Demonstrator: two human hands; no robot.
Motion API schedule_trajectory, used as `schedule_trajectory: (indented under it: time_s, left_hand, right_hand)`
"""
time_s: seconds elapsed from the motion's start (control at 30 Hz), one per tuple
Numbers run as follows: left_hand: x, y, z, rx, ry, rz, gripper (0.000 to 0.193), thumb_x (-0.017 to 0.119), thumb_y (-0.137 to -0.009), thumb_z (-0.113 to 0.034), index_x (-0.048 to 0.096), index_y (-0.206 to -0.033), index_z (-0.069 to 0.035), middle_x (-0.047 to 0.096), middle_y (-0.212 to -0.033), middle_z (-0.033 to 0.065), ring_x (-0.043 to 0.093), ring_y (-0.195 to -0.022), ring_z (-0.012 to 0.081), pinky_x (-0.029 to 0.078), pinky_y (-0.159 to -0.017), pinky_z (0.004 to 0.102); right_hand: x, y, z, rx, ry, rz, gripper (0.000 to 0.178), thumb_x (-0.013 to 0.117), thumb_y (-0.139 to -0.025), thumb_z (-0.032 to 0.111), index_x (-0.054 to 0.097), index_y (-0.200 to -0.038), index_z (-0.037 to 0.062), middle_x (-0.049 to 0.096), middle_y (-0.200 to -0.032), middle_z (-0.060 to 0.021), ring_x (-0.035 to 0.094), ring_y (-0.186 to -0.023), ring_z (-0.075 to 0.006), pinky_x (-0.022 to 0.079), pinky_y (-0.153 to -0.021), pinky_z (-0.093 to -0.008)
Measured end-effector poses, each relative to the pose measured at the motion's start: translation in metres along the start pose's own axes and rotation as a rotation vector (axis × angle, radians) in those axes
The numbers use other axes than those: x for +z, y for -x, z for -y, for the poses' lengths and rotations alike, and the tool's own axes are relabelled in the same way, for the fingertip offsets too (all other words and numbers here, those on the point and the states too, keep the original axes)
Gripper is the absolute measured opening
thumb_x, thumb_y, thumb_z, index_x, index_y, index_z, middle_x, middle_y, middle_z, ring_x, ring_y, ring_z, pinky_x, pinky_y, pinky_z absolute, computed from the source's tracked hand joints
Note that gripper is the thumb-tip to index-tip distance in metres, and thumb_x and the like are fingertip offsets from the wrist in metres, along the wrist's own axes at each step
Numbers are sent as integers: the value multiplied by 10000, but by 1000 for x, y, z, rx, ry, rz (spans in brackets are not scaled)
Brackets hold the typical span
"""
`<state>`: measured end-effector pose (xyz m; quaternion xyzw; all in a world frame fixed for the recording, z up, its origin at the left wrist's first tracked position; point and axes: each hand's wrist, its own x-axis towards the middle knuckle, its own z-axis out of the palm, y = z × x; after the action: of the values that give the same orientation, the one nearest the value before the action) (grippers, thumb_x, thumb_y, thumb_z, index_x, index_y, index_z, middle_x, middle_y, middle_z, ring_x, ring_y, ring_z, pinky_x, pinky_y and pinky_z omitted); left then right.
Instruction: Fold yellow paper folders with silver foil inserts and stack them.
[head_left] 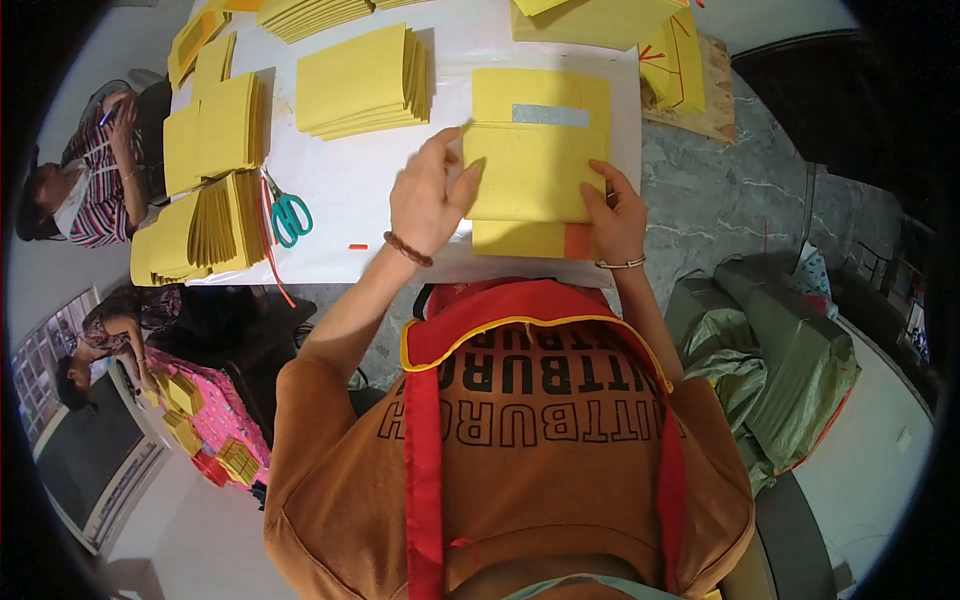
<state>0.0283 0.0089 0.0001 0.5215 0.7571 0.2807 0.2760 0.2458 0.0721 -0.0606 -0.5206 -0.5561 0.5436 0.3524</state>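
Note:
A folded-looking pad of yellow paper (525,172) is held level between my two hands at the table's near edge. My left hand (430,192) pinches its left edge, thumb on top. At the right edge my right hand (616,208) grips it with thumb and fingers. Under the pad lies more yellow paper (520,240), showing beyond it at top and bottom. This lower paper bears a silver strip (550,116) near its far side and an orange patch (578,241) by my right hand. How many sheets I hold cannot be made out.
The white-covered table (370,210) carries a fanned yellow paper stack (355,85) and more stacks (225,120) at left. Teal-handled scissors (291,218) lie beside a red ribbon (272,245). A tied yellow bundle (675,70) stands far right. Two other people sit at left.

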Motion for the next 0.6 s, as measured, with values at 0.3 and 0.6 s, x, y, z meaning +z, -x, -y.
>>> schedule_trajectory:
  time_s: [0.3,0.6]
  left_hand:
    - [61,-5,-12,570,-461,68,522,578,-803,-365,458,-1237,-101,398,-1310,144,338,-1233,310,271,-1004,457]
    - [66,-6,-7,572,-436,96,575,610,-767,-357,435,-1259,-115,377,-1324,128,322,-1241,311,248,-1016,462]
  right_hand:
    - [-3,-2,12,57,188,41,319,634,-768,134,597,-1076,58,513,-655,-21,437,-570,-94,373,-525,-262]
    - [6,23,7,-502,1023,250,518,486,-852,343,392,-1315,131,325,-1397,-27,291,-1289,-239,65,-987,-625]
